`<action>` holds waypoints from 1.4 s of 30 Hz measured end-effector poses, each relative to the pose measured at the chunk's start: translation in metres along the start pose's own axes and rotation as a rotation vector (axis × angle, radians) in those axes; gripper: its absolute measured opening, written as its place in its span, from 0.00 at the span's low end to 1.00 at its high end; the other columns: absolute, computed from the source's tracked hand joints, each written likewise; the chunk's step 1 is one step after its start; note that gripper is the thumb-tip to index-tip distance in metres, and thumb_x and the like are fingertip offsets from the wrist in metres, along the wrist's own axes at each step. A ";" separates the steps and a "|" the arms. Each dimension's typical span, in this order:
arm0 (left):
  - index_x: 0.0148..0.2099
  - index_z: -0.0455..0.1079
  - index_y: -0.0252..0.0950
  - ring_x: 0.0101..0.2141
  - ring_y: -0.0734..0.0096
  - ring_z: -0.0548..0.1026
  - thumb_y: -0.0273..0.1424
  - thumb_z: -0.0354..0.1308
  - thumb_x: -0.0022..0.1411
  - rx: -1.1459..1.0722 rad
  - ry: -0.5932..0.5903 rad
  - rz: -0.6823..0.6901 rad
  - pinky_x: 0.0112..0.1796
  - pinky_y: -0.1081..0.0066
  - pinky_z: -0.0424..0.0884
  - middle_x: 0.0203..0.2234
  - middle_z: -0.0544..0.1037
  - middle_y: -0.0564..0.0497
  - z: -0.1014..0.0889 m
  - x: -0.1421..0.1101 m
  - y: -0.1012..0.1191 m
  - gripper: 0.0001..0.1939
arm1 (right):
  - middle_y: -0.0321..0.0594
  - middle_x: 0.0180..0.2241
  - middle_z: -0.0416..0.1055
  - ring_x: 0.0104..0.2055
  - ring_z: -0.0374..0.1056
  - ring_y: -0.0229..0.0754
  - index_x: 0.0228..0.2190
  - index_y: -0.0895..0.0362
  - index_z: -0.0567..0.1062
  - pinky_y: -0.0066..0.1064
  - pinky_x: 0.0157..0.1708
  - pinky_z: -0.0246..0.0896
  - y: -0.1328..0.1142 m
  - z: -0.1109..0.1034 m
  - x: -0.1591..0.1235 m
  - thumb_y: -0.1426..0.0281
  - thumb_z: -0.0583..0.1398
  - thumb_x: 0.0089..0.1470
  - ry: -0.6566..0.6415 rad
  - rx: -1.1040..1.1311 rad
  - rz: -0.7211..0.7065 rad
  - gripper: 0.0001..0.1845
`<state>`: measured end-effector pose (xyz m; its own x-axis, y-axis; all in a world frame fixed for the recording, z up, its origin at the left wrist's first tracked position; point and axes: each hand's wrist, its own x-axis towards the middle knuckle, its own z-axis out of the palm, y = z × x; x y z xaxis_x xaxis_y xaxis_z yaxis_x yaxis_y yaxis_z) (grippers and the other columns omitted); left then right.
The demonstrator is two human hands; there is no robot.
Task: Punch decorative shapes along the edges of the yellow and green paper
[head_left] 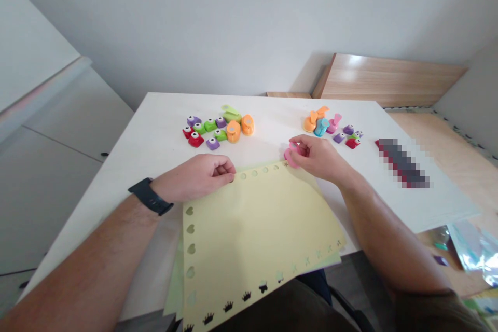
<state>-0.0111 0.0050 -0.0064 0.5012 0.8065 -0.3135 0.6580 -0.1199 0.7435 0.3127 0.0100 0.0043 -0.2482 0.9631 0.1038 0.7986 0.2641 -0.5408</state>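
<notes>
Our right hand (321,156) grips one pink punch (288,156) right of centre, its long axis unclear behind the grip. Our left hand (198,176), curled, holds the yellow sheet (257,233), top edge rising rightward. We count five heart cutouts (190,229), lower left.

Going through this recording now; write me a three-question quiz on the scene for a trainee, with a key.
1. What colour is the punch held in the right hand?
A) orange
B) pink
C) green

2. True or false: the dark wristband is on the person's right wrist.

3. Fill in: the uppermost cutout along the left edge of the yellow sheet is shaped like a ____.

Key:
1. B
2. False; it is on the left wrist.
3. heart
</notes>
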 end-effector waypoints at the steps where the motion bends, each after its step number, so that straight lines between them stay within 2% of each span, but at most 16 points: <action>1: 0.39 0.73 0.40 0.31 0.68 0.78 0.43 0.57 0.61 0.008 0.003 0.000 0.31 0.72 0.71 0.31 0.81 0.54 0.000 0.000 0.000 0.13 | 0.36 0.27 0.74 0.26 0.65 0.36 0.45 0.56 0.78 0.30 0.27 0.55 0.000 0.000 0.000 0.65 0.60 0.55 0.000 0.000 -0.001 0.17; 12: 0.39 0.72 0.40 0.31 0.68 0.78 0.43 0.56 0.62 0.029 0.005 -0.012 0.31 0.72 0.71 0.30 0.81 0.54 0.000 0.000 0.002 0.12 | 0.33 0.24 0.71 0.25 0.64 0.35 0.40 0.55 0.77 0.28 0.25 0.54 -0.001 -0.004 -0.003 0.64 0.61 0.54 -0.017 -0.004 0.004 0.12; 42: 0.38 0.73 0.41 0.31 0.67 0.77 0.45 0.57 0.59 0.031 0.045 -0.023 0.30 0.71 0.71 0.30 0.81 0.53 0.001 -0.001 0.002 0.14 | 0.33 0.24 0.70 0.25 0.62 0.36 0.41 0.55 0.76 0.29 0.25 0.53 -0.004 -0.006 -0.004 0.64 0.61 0.53 -0.034 0.027 0.039 0.13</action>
<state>-0.0097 0.0038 -0.0051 0.4602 0.8344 -0.3033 0.6866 -0.1178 0.7175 0.3138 0.0051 0.0109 -0.2360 0.9702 0.0544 0.7932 0.2247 -0.5659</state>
